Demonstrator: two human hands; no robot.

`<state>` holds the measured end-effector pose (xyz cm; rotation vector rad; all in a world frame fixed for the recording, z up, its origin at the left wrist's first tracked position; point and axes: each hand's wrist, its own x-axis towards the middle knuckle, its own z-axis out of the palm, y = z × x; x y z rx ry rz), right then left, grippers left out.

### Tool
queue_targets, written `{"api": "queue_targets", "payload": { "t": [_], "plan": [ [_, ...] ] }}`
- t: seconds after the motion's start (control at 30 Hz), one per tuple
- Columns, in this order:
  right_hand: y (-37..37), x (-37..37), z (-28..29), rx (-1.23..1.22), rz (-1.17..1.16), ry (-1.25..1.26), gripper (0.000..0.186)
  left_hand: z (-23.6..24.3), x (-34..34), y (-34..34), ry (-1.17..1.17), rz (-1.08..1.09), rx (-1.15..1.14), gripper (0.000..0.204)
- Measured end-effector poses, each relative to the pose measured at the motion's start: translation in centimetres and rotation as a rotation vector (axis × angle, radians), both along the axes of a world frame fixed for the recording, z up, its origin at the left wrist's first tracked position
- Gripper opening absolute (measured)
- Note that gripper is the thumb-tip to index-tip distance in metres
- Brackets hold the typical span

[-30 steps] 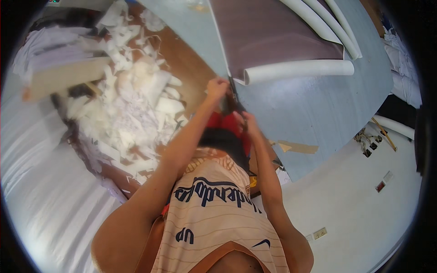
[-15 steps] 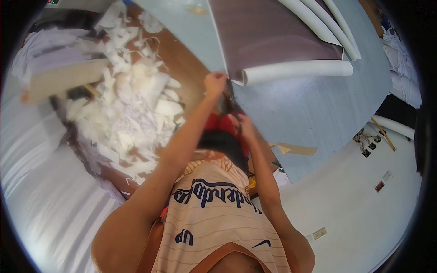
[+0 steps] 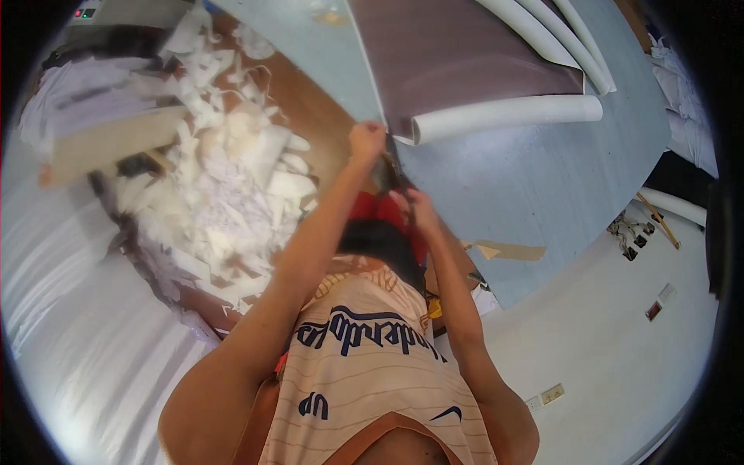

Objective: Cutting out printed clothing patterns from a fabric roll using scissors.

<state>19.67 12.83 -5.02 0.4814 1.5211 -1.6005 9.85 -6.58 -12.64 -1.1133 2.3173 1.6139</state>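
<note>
A wide brown sheet with white backing (image 3: 457,70) lies on the blue-grey tabletop, its near edge curled into a white roll. At the sheet's near left corner my left hand (image 3: 367,141) is closed, fingertips pinching the edge. My right hand (image 3: 420,211) is closed round the handles of dark scissors (image 3: 398,170), just off the table's edge. The blades point away from me, up to that same corner beside my left hand. Blur hides whether the blades are apart.
A big heap of white offcuts (image 3: 240,170) covers the brown floor at the left. The blue-grey table (image 3: 496,186) bears a tan strip (image 3: 511,251) near its front edge. White rolled sheet edges (image 3: 535,39) lie at the far right. A white-covered surface (image 3: 70,287) borders the heap.
My right hand has shifted slightly away from me with the scissors. My left hand stays at the sheet's corner. The whole view has tilted a little.
</note>
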Motion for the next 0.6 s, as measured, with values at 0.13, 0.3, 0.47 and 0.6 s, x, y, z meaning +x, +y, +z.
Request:
{"api": "queue_targets", "payload": {
  "t": [0.13,0.3,0.47,0.6],
  "plan": [
    [1.5,0.2,-1.2,0.014,-0.012,0.034,0.044,1.7,0.3,2.0,-0.051,-0.012,0.120,0.013],
    [-0.3,-1.4,-0.9,-0.044,0.031,0.031,0.036,-0.4,0.9,-0.5,0.023,0.046,0.116,0.016],
    [0.2,-2.0,-1.8,-0.063,-0.019,0.069,0.038,0.2,0.9,0.5,-0.057,-0.049,0.204,0.011],
    [-1.5,-3.9,-1.3,-0.130,-0.052,0.075,0.039,-0.6,1.4,-0.9,0.020,-0.012,0.209,0.013]
  ]
}}
